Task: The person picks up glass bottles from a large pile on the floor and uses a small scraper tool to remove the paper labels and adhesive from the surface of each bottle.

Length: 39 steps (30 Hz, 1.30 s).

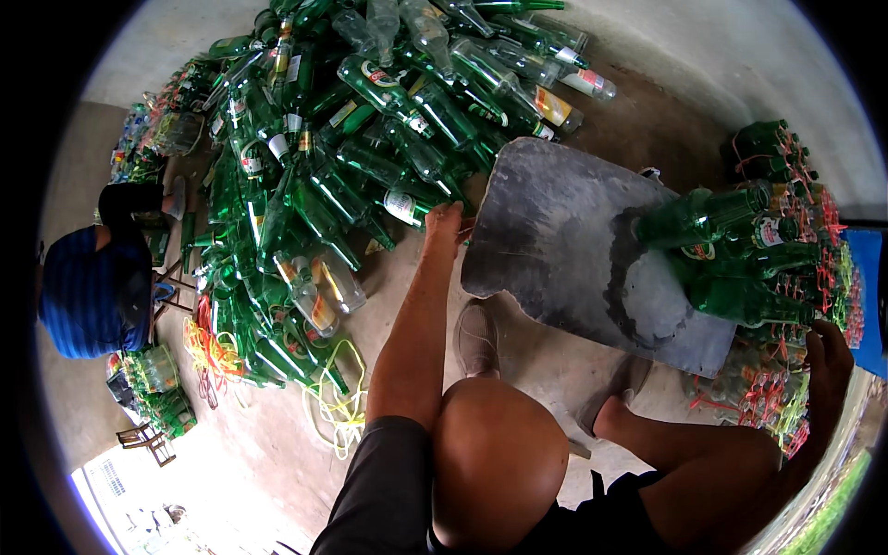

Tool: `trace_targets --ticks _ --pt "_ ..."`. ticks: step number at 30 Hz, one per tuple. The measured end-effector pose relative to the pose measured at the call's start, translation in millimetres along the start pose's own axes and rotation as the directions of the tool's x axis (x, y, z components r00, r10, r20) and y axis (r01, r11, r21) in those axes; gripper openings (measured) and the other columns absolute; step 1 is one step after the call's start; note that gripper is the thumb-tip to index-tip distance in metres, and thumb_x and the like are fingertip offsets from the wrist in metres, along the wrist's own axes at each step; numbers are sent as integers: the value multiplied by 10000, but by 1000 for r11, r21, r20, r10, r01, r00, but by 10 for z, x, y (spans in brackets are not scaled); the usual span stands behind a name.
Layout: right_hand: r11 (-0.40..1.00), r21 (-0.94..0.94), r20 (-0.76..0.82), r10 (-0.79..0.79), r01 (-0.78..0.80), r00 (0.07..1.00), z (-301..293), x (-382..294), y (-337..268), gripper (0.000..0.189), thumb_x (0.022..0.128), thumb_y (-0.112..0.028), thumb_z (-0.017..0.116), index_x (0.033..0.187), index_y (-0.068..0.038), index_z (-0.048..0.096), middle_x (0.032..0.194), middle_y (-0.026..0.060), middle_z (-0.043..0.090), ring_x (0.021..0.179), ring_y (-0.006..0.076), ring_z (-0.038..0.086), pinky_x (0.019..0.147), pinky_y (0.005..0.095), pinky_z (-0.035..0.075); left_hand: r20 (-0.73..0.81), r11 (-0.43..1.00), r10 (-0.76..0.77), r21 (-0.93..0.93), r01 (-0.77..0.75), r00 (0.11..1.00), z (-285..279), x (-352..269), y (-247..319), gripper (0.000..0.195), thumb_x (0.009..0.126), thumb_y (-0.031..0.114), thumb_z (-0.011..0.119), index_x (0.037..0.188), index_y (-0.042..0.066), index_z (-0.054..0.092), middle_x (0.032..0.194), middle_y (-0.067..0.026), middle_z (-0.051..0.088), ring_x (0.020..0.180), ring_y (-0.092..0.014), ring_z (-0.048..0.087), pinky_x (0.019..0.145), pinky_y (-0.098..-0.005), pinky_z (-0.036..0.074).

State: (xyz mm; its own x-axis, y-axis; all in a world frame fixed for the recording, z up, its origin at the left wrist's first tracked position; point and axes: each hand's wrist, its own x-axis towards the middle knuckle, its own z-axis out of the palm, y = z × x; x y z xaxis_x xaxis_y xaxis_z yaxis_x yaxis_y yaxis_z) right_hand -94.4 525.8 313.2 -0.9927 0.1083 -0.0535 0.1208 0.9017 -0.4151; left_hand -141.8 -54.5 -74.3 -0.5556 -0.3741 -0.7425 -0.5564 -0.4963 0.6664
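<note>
My left hand (446, 220) reaches to the near edge of a large heap of green glass bottles (333, 187). Its fingers are beside a bottle with a white oval label (400, 205), and whether they grip a bottle is hidden. In front of me is a worn grey board (548, 222) with a ragged edge and a dark, wet-looking mark. Several green glass bottles (728, 243) stand close together on its right part. My right hand (830, 355) is at the far right, by the mouth of the nearest of these bottles. Its fingers are curved and in shadow.
Bundles of bottles tied with red and yellow strips (770, 395) stand at the right. Loose yellow plastic strips (336, 409) and a red-orange tangle (208, 347) lie left on the floor. At far left a person in a blue striped top (87, 295) sits beside the heap.
</note>
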Motion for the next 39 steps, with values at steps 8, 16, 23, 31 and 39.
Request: trace_targets --ticks 8,16,23,31,39 --pt "996 25 61 84 -86 995 -17 35 13 240 1006 -146 658 1200 -4 666 958 16 660 803 93 559 704 269 464 3 990 18 -140 -17 1000 69 260 -93 262 976 253 690 1088 23 629 860 -88 661 682 -227 680 610 -392 560" --pt "997 57 40 55 -57 998 -1 11 -10 255 999 -144 670 1207 3 658 901 3 630 783 81 529 694 266 447 -60 991 125 -44 -128 990 -3 85 -68 289 970 260 707 960 -20 637 795 -110 668 623 -225 665 581 -378 588" --pt "996 92 79 7 -15 997 -14 -5 9 227 1018 -134 651 1206 -6 662 909 16 630 752 86 535 662 267 440 34 970 156 -195 -146 987 -162 -120 -7 214 1018 179 662 922 -11 637 782 -103 660 645 -226 658 615 -384 603" --pt "992 123 71 17 -26 997 -5 -45 -58 188 1022 -142 650 1166 -22 666 884 8 618 727 75 514 652 265 428 79 937 185 -314 -152 980 -300 -391 -18 177 999 152 690 984 -18 646 826 -114 680 653 -221 665 628 -401 617" --pt "985 169 60 -34 23 998 11 -90 -270 177 1016 -119 644 1149 -5 666 791 -21 554 731 62 489 643 260 410 87 960 168 -242 -143 982 -360 -623 -87 136 993 152 699 977 22 661 840 -94 693 666 -193 666 637 -370 584"
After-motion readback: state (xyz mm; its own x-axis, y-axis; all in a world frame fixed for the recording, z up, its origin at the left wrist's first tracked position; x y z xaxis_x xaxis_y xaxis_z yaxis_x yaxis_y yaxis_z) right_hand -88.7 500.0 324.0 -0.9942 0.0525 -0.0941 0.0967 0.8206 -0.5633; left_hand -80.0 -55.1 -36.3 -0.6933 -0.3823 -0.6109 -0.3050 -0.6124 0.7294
